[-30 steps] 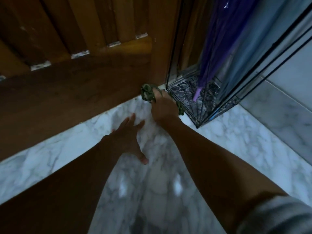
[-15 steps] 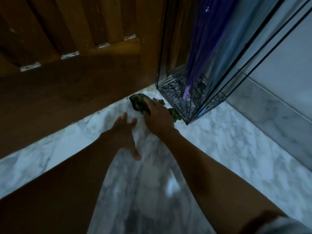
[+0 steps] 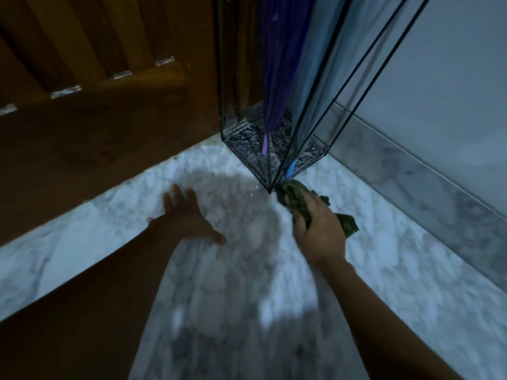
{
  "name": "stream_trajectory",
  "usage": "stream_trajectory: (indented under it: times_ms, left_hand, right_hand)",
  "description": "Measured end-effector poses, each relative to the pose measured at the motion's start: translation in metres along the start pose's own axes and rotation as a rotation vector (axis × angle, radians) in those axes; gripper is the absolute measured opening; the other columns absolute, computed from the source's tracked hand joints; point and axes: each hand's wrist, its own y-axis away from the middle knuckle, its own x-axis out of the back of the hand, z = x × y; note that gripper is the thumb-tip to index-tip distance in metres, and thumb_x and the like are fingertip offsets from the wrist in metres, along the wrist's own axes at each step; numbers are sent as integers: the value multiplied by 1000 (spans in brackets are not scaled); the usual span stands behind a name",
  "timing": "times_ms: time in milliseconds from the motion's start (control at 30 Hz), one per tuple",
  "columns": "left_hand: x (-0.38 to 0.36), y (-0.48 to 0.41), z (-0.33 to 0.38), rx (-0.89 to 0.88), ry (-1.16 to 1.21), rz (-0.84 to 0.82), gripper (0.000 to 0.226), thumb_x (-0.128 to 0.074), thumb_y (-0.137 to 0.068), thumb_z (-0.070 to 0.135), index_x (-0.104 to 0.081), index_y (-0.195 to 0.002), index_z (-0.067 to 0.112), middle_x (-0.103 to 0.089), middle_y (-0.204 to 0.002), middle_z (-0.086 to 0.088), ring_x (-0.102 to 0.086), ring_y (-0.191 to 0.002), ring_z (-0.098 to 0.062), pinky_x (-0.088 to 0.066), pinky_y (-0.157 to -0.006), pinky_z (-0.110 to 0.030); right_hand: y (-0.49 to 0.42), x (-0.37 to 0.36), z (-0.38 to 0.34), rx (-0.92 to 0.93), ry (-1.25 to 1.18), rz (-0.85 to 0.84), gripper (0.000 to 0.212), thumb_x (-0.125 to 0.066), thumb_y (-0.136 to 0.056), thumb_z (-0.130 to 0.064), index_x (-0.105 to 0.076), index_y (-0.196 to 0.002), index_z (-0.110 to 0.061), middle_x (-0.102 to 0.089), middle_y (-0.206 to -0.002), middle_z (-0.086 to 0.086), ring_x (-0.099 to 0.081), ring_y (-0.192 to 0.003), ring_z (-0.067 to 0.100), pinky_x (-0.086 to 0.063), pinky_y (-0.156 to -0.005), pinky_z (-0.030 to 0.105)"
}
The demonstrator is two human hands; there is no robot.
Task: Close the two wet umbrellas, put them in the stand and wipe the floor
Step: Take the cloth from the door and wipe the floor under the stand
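A closed purple umbrella (image 3: 277,78) and a closed light blue umbrella (image 3: 315,86) stand tip down inside a black wire stand (image 3: 247,145) in the corner. My right hand (image 3: 318,229) grips a crumpled dark green cloth (image 3: 295,200) on the white marble floor (image 3: 397,256), right at the stand's front corner. My left hand (image 3: 189,218) rests flat on the floor with its fingers spread, left of the cloth and apart from it.
A brown wooden door (image 3: 96,149) runs along the left and back. A marble skirting (image 3: 411,187) and a pale wall bound the right side. Tiny water drops glint on the floor beside the stand's front corner.
My right hand has swept the green cloth from the door side of the stand to its front corner, to the right. My left hand has stayed flat on the floor.
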Motion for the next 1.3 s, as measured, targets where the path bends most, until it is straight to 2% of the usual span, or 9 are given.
stream_trajectory:
  times_ms: [267,567,700,833,900,967,1067,1167,1300]
  left_hand:
    - [0,6,0,-15,88,36,156,-84,-39,72,6,-157,25,30,-160,-3,23,-148,-28,-13,-116,-64]
    - [2,10,-2,-45,75,111,156,-82,-33,77,-2,-157,25,17,-163,-4,11,-151,-31,-20,-115,-63]
    - [2,11,-3,-72,62,133,159,-80,-29,80,-3,-157,24,12,-164,-5,7,-151,-32,-24,-114,-62]
    - [4,18,-8,-155,63,93,130,-87,-58,57,-10,-157,23,9,-164,-11,2,-151,-33,-18,-120,-49]
    - [3,25,-12,-258,170,70,117,-90,-59,49,-27,-154,21,-14,-162,-14,-16,-149,-32,-24,-119,-41]
    - [3,36,-12,-385,322,80,84,-90,-67,32,-51,-139,14,-50,-143,-11,-45,-134,-28,-39,-105,-32]
    - [13,61,-3,-464,488,114,42,-77,-83,14,-61,-123,13,-61,-119,-3,-57,-113,-18,-46,-81,-18]
    - [38,90,9,-455,649,116,26,-71,-87,16,-61,-111,16,-63,-104,-1,-59,-99,-18,-47,-74,-22]
    - [71,132,22,-324,961,48,24,-63,-89,19,-63,-114,20,-71,-104,-2,-66,-98,-18,-55,-90,-39]
  right_hand:
    - [-89,18,49,-197,70,-11,57,-52,-92,-24,-40,-148,-25,-54,-140,14,-55,-121,37,-46,-102,42]
    - [12,-23,-39,-82,-52,68,43,-57,-85,-11,-62,-128,-16,-66,-115,12,-62,-96,31,-50,-85,37]
    - [51,-53,-89,-13,-68,-47,49,-59,-84,-19,-60,-133,-15,-61,-134,13,-56,-123,35,-42,-105,44]
    - [64,-57,-112,40,-107,-221,46,-54,-96,-19,-51,-143,-16,-50,-147,11,-43,-138,31,-29,-117,43]
    - [58,-41,-112,29,-140,-316,46,-52,-100,-24,-46,-146,-21,-49,-149,7,-44,-137,27,-30,-115,36]
    - [46,-20,-112,-12,-237,-442,44,-50,-101,-27,-47,-145,-24,-53,-144,4,-49,-131,24,-34,-104,25]
    - [21,10,-116,-30,-378,-530,37,-52,-101,-21,-53,-138,-19,-58,-137,7,-52,-127,27,-36,-99,26]
    - [3,42,-124,-35,-501,-522,28,-57,-97,-13,-62,-125,-12,-66,-121,10,-61,-114,27,-48,-100,40]
    - [-15,91,-151,-212,-842,-670,29,-58,-96,-8,-59,-124,-15,-68,-119,11,-65,-110,27,-52,-97,37]
